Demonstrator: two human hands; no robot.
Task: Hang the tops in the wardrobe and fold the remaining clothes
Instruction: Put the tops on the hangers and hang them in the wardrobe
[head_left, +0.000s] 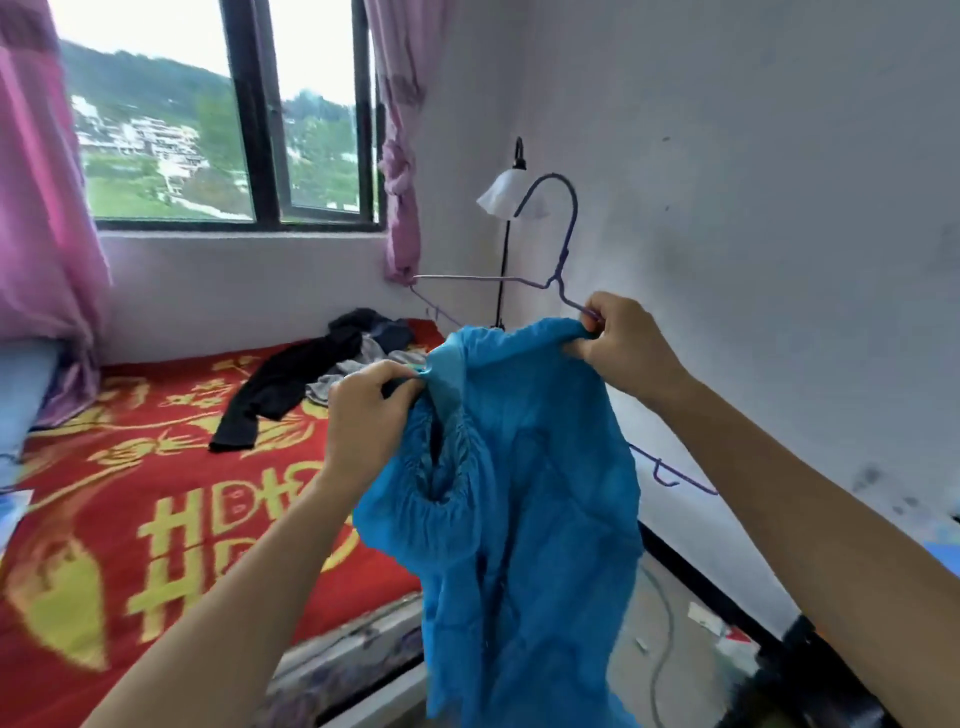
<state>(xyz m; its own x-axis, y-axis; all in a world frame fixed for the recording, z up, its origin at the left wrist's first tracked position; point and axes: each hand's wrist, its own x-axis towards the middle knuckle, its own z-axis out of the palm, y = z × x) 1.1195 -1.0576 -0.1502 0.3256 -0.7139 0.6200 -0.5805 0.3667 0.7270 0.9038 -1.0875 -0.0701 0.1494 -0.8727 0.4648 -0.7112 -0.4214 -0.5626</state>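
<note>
A bright blue top (524, 478) hangs in front of me, held up by both hands. My left hand (363, 415) grips the gathered fabric at its neck opening. My right hand (626, 343) pinches the top's upper edge together with a purple wire hanger (563, 234), whose hook points up and whose lower arm (670, 475) sticks out behind the fabric. A pile of dark and grey clothes (322, 374) lies on the bed (156, 519) near the far wall.
The bed has a red blanket with yellow patterns. A floor lamp (506, 208) stands in the corner beside a pink curtain (402, 156). A white wall runs along the right; the floor below holds scraps and a cable (665, 623).
</note>
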